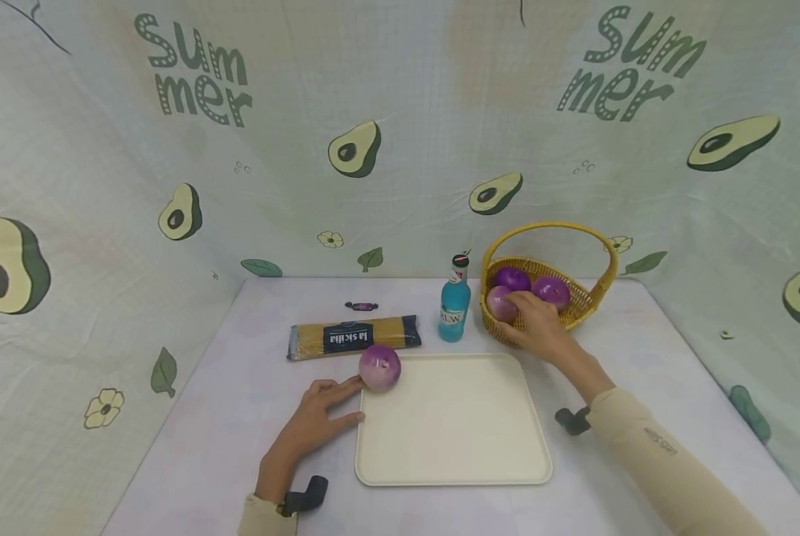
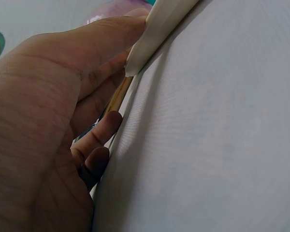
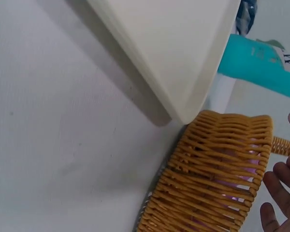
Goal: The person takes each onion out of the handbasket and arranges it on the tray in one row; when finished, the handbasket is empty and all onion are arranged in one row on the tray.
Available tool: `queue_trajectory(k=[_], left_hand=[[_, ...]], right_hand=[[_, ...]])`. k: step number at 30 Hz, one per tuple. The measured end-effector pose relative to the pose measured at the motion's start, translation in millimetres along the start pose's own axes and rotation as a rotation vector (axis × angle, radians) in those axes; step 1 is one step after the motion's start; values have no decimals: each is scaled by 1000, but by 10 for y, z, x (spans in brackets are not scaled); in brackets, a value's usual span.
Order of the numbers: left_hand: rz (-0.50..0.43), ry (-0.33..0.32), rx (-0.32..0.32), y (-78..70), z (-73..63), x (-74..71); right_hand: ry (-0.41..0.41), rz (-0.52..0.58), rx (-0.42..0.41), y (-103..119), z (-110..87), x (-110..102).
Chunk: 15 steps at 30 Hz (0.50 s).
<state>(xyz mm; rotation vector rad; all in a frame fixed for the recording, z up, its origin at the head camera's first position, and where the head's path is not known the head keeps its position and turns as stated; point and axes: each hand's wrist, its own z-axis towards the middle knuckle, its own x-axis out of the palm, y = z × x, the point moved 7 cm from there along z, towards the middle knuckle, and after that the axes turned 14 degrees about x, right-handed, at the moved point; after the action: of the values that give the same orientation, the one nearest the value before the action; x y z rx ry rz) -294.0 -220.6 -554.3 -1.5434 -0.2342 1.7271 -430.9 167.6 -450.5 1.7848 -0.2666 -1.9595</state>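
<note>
My left hand is at the left edge of the cream tray, its fingertips at the base of a purple-and-white onion on the tray's far left corner. In the left wrist view the thumb lies along the tray's rim. My right hand reaches over the near side of a yellow wicker basket, fingers spread at a pale purple onion. Two more purple onions lie in the basket. In the right wrist view the fingers are above the basket's rim.
A blue bottle with a dark cap stands just left of the basket. Behind the tray's left part lies a pack of spaghetti, with a purple wrapped candy beyond it. A patterned cloth hangs behind the table.
</note>
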Motion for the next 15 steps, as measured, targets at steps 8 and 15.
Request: queue_trajectory(k=[8,15], left_hand=[[-31,22,-47,28,-88,59],[-17,-10,-20,-9,-25,-10]], right_hand=[[37,-41,28,-136,24,62],[2,-63,30,-190,170,33]])
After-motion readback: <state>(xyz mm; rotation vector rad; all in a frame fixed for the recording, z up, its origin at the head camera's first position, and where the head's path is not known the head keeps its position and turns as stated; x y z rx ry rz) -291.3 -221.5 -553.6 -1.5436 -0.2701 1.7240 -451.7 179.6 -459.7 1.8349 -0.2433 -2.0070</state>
